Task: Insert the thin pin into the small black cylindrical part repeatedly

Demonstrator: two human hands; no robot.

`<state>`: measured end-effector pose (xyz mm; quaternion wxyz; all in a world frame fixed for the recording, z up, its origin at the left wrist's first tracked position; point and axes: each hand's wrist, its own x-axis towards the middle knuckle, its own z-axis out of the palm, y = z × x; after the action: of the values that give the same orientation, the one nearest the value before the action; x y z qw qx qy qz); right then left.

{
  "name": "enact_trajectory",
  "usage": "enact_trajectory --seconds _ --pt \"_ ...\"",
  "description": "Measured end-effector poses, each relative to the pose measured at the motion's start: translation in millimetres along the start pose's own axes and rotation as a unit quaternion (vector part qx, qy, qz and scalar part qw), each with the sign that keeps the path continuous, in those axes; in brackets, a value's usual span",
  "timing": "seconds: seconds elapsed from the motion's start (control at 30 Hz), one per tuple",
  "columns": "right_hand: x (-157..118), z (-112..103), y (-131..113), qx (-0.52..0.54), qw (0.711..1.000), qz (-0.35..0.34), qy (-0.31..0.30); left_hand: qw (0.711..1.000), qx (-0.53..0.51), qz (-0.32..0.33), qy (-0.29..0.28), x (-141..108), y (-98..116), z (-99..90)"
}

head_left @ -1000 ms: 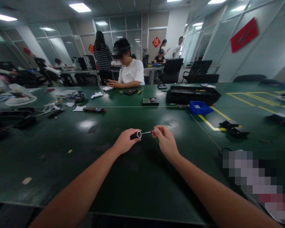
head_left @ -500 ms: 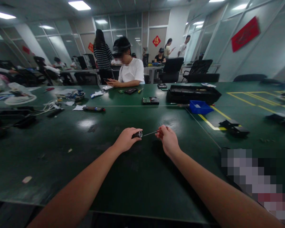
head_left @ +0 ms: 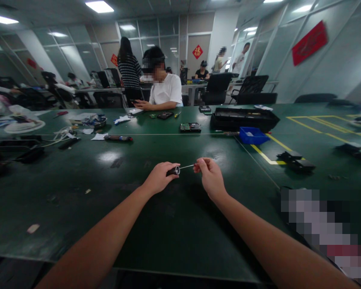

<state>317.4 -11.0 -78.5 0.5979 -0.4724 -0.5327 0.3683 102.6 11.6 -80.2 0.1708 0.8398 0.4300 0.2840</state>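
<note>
My left hand (head_left: 160, 176) is wrapped around a short black flashlight (head_left: 173, 171) with a bright silver ring at its end, which faces right. Between the thumb and fingers of my right hand (head_left: 209, 174) is a screwdriver (head_left: 186, 166); its thin metal shaft points left, and the fingers mostly cover its handle. The shaft's tip is at or very near the flashlight's ringed end; whether it touches I cannot tell. Both hands are just above the dark green table (head_left: 165, 237).
Beyond my hands lie a bare hard drive (head_left: 190, 127), a blue bin (head_left: 253, 135), a long black tray (head_left: 245, 119) and a dark rod-shaped tool (head_left: 118, 138). Black parts (head_left: 295, 160) sit at right. Cables (head_left: 63, 134) spread at left. Across the table sits a person (head_left: 165, 88).
My right hand has shifted slightly left, bringing the screwdriver tip closer to the flashlight's end and the shaft a little higher. My left hand has stayed almost still.
</note>
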Motion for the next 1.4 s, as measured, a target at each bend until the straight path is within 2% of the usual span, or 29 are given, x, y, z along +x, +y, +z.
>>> enact_trajectory --seconds 0.17,0.53,0.73,0.8,0.97,1.07,1.13,1.23,1.4 --pt "-1 -1 -1 -0.035 0.999 -0.019 -0.004 1.000 -0.020 -0.016 0.005 -1 3 0.3" --pt "-3 0 -9 -0.028 0.999 -0.018 -0.017 0.999 -0.041 -0.026 0.012 -3 3 -1.1" --pt "-5 -2 -26 -0.146 0.989 0.013 -0.002 0.999 -0.045 -0.017 0.014 -3 1 -1.0" --pt "-6 -2 -27 -0.155 0.988 0.003 -0.006 0.999 -0.044 -0.016 0.013 -4 0 -1.0" --pt "-8 -1 -19 -0.097 0.993 -0.039 -0.047 0.999 -0.032 -0.014 0.005 -4 0 -1.1" --pt "-9 -1 -16 -0.129 0.988 -0.050 -0.062 1.000 -0.029 -0.011 0.005 -3 -1 -0.9" --pt "-9 -1 -16 -0.150 0.986 -0.062 -0.048 1.000 -0.029 -0.009 0.004 -3 -1 -0.5" --pt "-8 1 -15 -0.098 0.994 -0.055 -0.018 0.999 -0.032 -0.008 0.014 -3 -2 0.1" --pt "-3 4 -7 0.031 1.000 -0.002 -0.003 0.999 -0.018 0.014 0.022 -2 1 -2.2"
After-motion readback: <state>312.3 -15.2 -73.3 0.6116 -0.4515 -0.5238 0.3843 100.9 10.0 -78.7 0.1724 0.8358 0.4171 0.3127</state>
